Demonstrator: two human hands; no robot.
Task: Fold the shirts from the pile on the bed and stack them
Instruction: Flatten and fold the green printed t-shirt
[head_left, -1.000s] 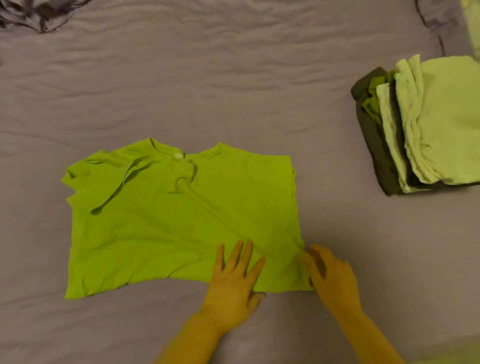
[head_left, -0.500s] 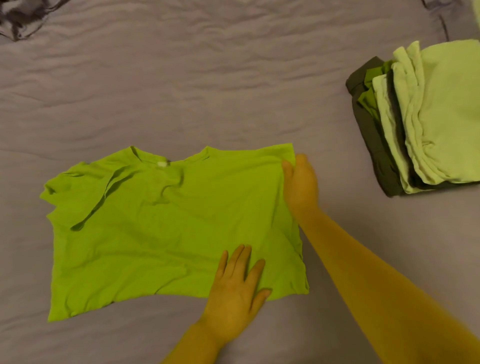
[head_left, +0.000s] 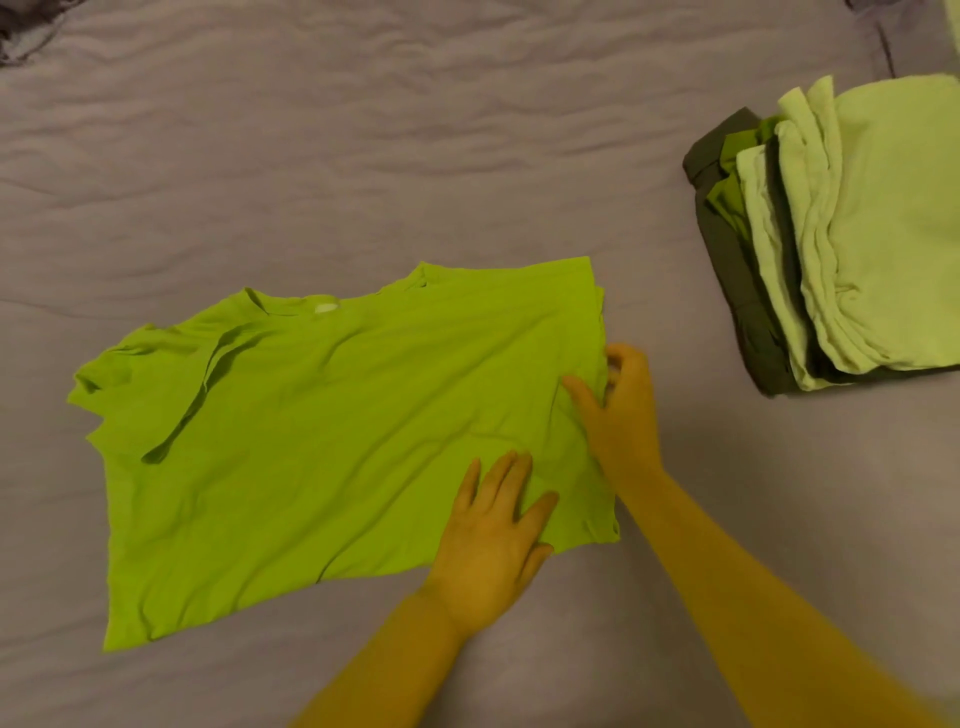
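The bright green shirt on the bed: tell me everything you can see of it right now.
The bright green shirt is thin, wrinkled, cotton-like fabric, lying flat on the purple bedsheet, collar away from the person. One short sleeve is folded inward over the body at the picture's left. The left hand presses flat near the bottom hem; the right hand pinches its right side edge.

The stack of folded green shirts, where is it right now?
In the head view, the stack of folded green shirts sits at the right edge of the grey bed sheet, apart from the bright green T-shirt.
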